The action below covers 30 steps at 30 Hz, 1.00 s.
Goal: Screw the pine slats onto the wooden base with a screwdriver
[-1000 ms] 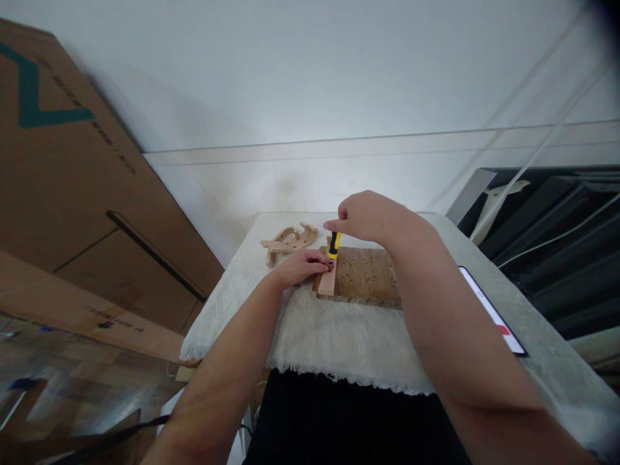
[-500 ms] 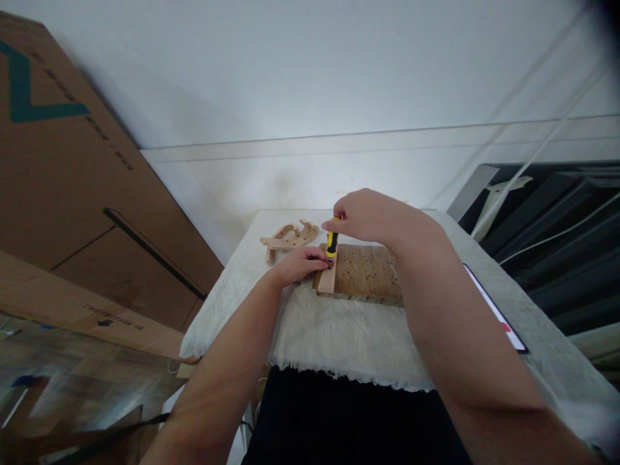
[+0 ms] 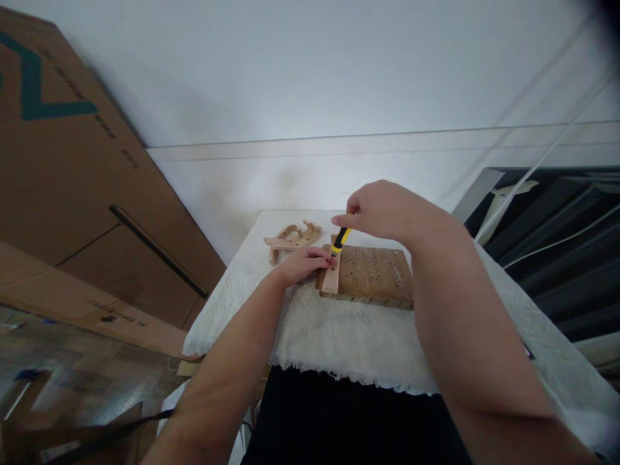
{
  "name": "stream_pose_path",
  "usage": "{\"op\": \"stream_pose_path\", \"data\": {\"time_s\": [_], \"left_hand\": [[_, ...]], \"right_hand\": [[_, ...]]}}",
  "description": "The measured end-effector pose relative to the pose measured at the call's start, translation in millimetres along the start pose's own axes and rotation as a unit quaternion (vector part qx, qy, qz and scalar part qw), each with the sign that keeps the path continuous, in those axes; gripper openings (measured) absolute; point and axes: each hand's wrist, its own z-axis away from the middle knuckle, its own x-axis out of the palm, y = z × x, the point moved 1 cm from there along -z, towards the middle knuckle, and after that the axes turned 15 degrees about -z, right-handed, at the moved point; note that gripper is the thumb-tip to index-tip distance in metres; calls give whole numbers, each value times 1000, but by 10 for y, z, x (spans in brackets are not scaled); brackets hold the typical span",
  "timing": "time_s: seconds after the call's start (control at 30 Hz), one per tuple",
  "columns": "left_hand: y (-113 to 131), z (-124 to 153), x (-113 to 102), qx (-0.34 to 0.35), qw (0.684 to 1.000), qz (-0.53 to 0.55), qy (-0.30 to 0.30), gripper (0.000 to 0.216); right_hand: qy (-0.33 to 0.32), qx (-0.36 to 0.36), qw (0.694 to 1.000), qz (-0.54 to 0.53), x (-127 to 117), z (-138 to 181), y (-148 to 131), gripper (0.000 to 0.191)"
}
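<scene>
In the head view my right hand (image 3: 380, 208) is closed round the handle of a yellow and black screwdriver (image 3: 341, 237). The tool leans, its tip low over a pale wooden strip (image 3: 332, 283) that lies across the left end of a brown wooden board (image 3: 372, 276). Many small dark holes dot the board. My left hand (image 3: 305, 263) rests at the strip's left side, thumb and fingers pinched together beside the screwdriver's tip. Whatever sits between those fingertips is too small to make out. A dark hole or screw head shows on the strip just below them.
Behind my left hand lie curved pale wooden pieces (image 3: 294, 240) on a white cloth (image 3: 334, 342) covering the table. A large cardboard box (image 3: 97, 194) stands to the left, a white wall (image 3: 310, 77) behind. Dark panels (image 3: 547, 258) lean at the right.
The screwdriver has gone from nearly upright to tilted, its handle moving right with my right hand. My left hand stays pinched by the strip. The view has shifted slightly.
</scene>
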Motion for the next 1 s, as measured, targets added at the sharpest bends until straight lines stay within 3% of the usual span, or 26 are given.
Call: {"op": "stream_pose_path", "data": {"time_s": [0.13, 0.23, 0.3, 0.4, 0.5, 0.63, 1.0], "left_hand": [[5, 5, 16, 6, 999, -32, 42, 18], [-39, -18, 6, 14, 984, -61, 164, 21], [-63, -21, -10, 39, 958, -128, 254, 21], [-70, 8, -18, 71, 884, -320, 334, 23], [-61, 46, -4, 83, 821, -446, 347, 25], [-63, 58, 2, 23, 767, -540, 345, 35], [-100, 81, -4, -130, 707, -628, 298, 36]], "right_hand": [[84, -9, 996, -41, -185, 87, 47, 39], [82, -1, 995, -62, -210, 90, 70, 38], [63, 8, 996, -70, -194, 77, 66, 38], [49, 21, 992, -115, -188, 80, 33, 36], [58, 23, 983, -171, -218, 123, -3, 34], [58, 19, 983, -172, -275, 189, -22, 31], [73, 30, 989, -124, -502, 307, -146, 31]]}}
